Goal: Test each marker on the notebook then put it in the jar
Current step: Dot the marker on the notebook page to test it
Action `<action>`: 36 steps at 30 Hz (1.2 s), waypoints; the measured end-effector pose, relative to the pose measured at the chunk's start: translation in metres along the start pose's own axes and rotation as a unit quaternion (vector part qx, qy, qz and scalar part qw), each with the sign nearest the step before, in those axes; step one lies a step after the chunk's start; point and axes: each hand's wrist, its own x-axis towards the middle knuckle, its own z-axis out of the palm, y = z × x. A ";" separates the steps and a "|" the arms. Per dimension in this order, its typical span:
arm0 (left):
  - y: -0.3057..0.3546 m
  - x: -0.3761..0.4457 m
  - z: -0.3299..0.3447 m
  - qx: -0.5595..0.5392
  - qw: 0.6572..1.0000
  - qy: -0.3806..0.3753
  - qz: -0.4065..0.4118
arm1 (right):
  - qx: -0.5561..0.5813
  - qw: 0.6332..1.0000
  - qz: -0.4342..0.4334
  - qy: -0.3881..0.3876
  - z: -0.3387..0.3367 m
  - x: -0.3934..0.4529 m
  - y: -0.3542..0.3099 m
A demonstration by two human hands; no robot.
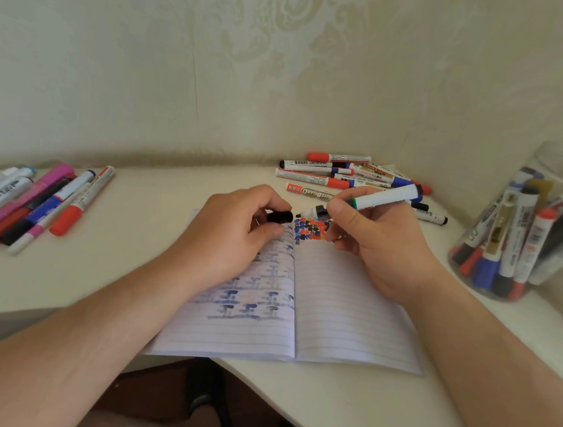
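Head view: uncapped marker over the open lined notebook [350,306].

Right hand [373,243] grips the white-barrelled marker [383,197], tip pointing left at the black cap [279,217] pinched by the left hand [233,232] (seemingly almost touching); the clear plastic jar [529,237] stands right.

My cream desk [137,268] carries the open notebook [350,306] at centre, a row of pens [33,203] at nine o'clock, a loose marker pile [345,176] at twelve, and the clear jar [525,237] at three.
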 end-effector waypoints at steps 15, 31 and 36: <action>0.008 -0.004 -0.003 -0.063 0.995 -0.076 0.030 | 0.001 0.999 0.020 -0.041 0.004 -0.001 0.004; 0.008 -0.007 0.004 0.064 0.989 0.005 0.130 | 0.047 0.990 0.081 0.109 -0.006 0.008 0.011; 0.006 -0.001 0.000 0.053 0.997 0.019 0.051 | -0.078 0.991 0.058 0.092 -0.010 0.007 0.017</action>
